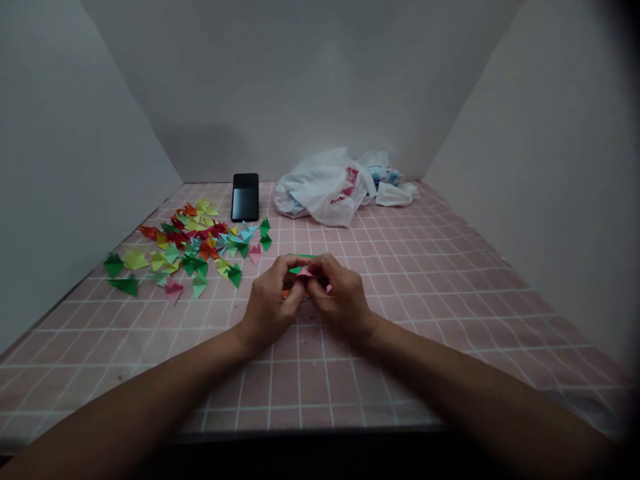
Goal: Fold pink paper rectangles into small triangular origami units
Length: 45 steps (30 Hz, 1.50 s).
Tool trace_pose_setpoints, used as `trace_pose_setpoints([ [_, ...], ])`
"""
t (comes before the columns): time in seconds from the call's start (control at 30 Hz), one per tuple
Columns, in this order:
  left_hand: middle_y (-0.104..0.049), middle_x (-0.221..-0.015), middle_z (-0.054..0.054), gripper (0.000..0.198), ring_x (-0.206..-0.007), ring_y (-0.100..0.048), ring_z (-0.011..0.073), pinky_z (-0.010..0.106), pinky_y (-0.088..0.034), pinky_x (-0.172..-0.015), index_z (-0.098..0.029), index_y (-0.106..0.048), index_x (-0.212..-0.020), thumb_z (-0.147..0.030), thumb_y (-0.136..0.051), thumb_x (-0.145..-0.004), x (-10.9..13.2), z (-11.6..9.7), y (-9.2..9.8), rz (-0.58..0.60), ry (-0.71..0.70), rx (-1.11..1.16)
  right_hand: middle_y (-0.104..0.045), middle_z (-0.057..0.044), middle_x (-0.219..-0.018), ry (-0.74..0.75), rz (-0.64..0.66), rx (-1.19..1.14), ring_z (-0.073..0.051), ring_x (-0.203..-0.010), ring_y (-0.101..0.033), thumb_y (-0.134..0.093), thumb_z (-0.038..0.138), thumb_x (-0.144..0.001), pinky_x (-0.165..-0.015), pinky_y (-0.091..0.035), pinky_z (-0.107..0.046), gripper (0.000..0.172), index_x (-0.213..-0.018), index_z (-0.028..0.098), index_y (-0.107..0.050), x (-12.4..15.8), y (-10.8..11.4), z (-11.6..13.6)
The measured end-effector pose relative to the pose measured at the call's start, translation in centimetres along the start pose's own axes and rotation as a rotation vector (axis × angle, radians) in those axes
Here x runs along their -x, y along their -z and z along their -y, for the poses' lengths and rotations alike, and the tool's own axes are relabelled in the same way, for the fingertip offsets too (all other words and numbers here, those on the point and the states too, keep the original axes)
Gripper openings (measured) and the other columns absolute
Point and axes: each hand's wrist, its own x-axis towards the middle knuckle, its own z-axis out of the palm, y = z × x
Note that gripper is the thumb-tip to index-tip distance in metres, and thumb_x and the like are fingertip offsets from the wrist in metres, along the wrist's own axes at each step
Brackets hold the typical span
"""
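Both my hands meet at the middle of a pink checked table (410, 293). My left hand (270, 303) and my right hand (340, 297) have their fingers curled and pinched together on a small folded paper piece (303, 271), pink with green and a bit of orange showing beneath. The fingers hide most of it. A spread of many small folded paper triangles (193, 247) in green, yellow, red, orange, pink and light blue lies on the table to the left of my hands.
A black phone (245, 197) lies face up at the back, beside the paper pile. A crumpled white plastic bag (325, 187) with smaller bags sits at the back centre. Grey walls enclose the table on three sides.
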Motion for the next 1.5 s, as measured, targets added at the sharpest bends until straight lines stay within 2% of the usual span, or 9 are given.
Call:
trace_pose_setpoints([
  [0.1,-0.072,-0.103,0.004,0.027,-0.084,-0.069,0.0175,0.03,-0.054,-0.083,-0.022,-0.065,-0.105,-0.009,-0.063,-0.082,0.0,0.2,0.1,-0.066,-0.055,-0.058,-0.06,0.001,-0.076,0.03,-0.041,0.0,-0.013,-0.063,-0.056,-0.047,0.009,-0.084,-0.057,-0.041,-0.025,0.016,-0.09,0.024,-0.048,0.1,-0.1,0.1],
  [0.27,-0.07,-0.082,0.001,0.012,-0.074,-0.066,0.0174,0.028,-0.051,-0.074,-0.023,-0.066,-0.088,-0.015,-0.069,-0.079,0.1,0.3,0.4,-0.12,-0.133,-0.126,-0.053,0.003,-0.073,0.03,-0.092,0.031,-0.012,-0.06,-0.051,-0.048,0.008,-0.083,-0.055,-0.04,-0.025,0.017,-0.088,0.024,-0.046,0.4,0.0,0.7],
  [0.37,-0.069,-0.078,0.002,0.012,-0.073,-0.064,0.0183,0.028,-0.05,-0.071,-0.024,-0.067,-0.083,-0.017,-0.073,-0.076,0.2,0.3,0.6,-0.137,-0.153,-0.114,-0.053,0.003,-0.074,0.032,-0.107,0.032,-0.012,-0.059,-0.051,-0.048,0.007,-0.084,-0.055,-0.041,-0.025,0.019,-0.091,0.025,-0.046,0.5,0.1,1.1],
  [0.57,-0.062,-0.067,0.002,0.009,-0.067,-0.059,0.018,0.027,-0.045,-0.066,-0.023,-0.067,-0.073,-0.02,-0.075,-0.076,0.3,0.3,0.9,-0.105,-0.176,-0.182,-0.056,0.002,-0.073,0.138,-0.136,0.103,-0.014,-0.061,-0.056,-0.05,0.006,-0.085,-0.058,-0.044,-0.026,0.022,-0.093,0.026,-0.045,0.5,0.5,1.3],
  [0.9,-0.063,-0.067,0.002,0.015,-0.07,-0.063,0.0199,0.03,-0.051,-0.073,-0.025,-0.065,-0.069,-0.02,-0.076,-0.076,0.5,0.5,1.2,-0.047,-0.158,-0.118,-0.061,0.001,-0.078,0.136,-0.131,0.064,-0.015,-0.067,-0.061,-0.047,0.004,-0.082,-0.062,-0.05,-0.027,0.026,-0.097,0.025,-0.048,0.3,0.8,1.2],
  [1.07,-0.072,-0.083,0.004,0.01,-0.078,-0.068,0.0189,0.029,-0.053,-0.076,-0.024,-0.067,-0.084,-0.016,-0.071,-0.078,0.1,-0.5,1.2,-0.029,-0.213,-0.067,-0.065,0.0,-0.08,0.187,-0.16,0.109,-0.016,-0.07,-0.064,-0.046,0.004,-0.086,-0.064,-0.051,-0.029,0.024,-0.096,0.026,-0.051,-0.1,1.4,1.1],
  [1.17,-0.071,-0.088,0.003,0.016,-0.073,-0.067,0.0158,0.027,-0.054,-0.07,-0.021,-0.067,-0.096,-0.02,-0.07,-0.081,-0.2,-1.4,1.4,0.012,-0.088,0.078,-0.066,0.0,-0.075,0.25,-0.148,0.145,-0.016,-0.067,-0.062,-0.05,0.007,-0.091,-0.062,-0.048,-0.028,0.019,-0.095,0.025,-0.052,-0.7,1.8,0.6],
  [1.33,-0.068,-0.082,0.003,0.021,-0.065,-0.064,0.0133,0.024,-0.053,-0.061,-0.016,-0.071,-0.09,-0.036,-0.068,-0.086,-1.0,-1.6,1.4,0.008,0.244,0.326,-0.065,-0.002,-0.069,0.415,-0.112,0.231,-0.016,-0.061,-0.059,-0.044,0.01,-0.098,-0.057,-0.044,-0.029,0.019,-0.089,0.023,-0.055,-1.2,1.8,-0.1],
  [1.5,-0.062,-0.065,0.0,0.025,-0.06,-0.058,0.0115,0.023,-0.049,-0.059,-0.015,-0.07,-0.073,-0.037,-0.07,-0.085,-1.3,-1.1,1.3,0.036,0.277,0.38,-0.069,-0.006,-0.076,0.462,-0.028,0.299,-0.018,-0.067,-0.061,-0.043,0.014,-0.101,-0.059,-0.047,-0.03,0.023,-0.091,0.022,-0.062,-1.0,1.7,-0.4],
])
